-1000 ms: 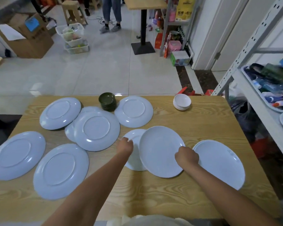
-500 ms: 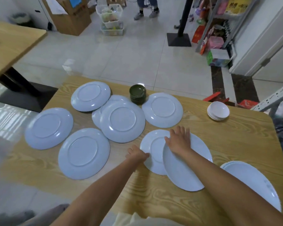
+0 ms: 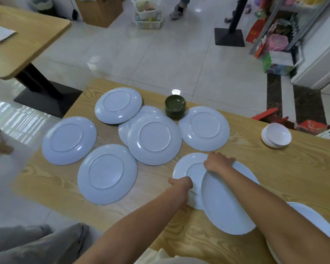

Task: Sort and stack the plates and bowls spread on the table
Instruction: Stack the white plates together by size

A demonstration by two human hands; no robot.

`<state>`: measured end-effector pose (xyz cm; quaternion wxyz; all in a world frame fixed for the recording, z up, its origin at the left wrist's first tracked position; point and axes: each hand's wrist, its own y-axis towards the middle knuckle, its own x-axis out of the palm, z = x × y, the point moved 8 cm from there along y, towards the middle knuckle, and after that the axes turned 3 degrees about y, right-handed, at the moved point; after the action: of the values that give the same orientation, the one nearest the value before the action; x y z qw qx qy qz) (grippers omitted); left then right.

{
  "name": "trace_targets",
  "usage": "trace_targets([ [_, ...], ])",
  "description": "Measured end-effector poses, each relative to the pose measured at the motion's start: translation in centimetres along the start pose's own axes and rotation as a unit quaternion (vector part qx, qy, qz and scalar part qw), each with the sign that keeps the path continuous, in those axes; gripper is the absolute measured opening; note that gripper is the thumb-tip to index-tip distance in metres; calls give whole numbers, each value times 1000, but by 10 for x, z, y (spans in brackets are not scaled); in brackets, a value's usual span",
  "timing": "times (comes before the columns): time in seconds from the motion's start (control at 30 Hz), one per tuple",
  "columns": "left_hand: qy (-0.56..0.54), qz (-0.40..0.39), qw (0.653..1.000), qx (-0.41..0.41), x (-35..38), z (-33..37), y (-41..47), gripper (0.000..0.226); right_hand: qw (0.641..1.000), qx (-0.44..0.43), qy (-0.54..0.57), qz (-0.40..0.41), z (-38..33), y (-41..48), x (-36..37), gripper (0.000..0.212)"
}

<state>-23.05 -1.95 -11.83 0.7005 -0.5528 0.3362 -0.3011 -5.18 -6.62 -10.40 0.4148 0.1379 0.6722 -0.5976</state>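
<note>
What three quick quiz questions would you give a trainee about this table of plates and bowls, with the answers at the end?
1. True or false: the green bowls are already stacked.
2. Multiple choice: the right hand rests on A) a face-down plate, B) the face-up plate that overlaps the second plate, C) the green bowls.
3. Short answer: what colour is the bowl stack near the far right edge of the table?

Key: 1 true; 2 B; 3 white.
</note>
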Motion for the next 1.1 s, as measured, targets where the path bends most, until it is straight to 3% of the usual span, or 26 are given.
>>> trace_targets([
  [0.1, 10, -4, 1000, 10, -4, 2, 1, 74, 1000, 5, 11, 2, 10, 3, -2, 50],
  [0.27, -92, -3, 996, 8, -15, 3, -7, 76, 999, 27, 45, -13, 17, 5, -8, 50],
  [0.5, -70, 18, 997, 7, -32, -1, -8, 75, 994, 37, 93, -35, 22, 10, -7, 51],
  [0.63, -75, 18, 996, 36, -41, 5, -9, 64, 988, 3, 155, -20, 19, 13, -5, 46],
  [0.73, -108, 4, 993, 46, -47, 11, -15, 60, 972, -36, 231, -2, 9, 15, -5, 19],
  [0.93, -143, 14, 987, 66, -73, 20, -23, 28, 936, -76, 343, -10, -8, 10, -7, 56],
  [1.0, -164, 5, 983, 79, -81, 25, -26, 14, 920, -90, 380, 0, -12, 9, -11, 48],
  [1.1, -190, -6, 978, 90, -93, 33, -32, 24, 888, -97, 448, 28, -17, 4, -20, 30],
])
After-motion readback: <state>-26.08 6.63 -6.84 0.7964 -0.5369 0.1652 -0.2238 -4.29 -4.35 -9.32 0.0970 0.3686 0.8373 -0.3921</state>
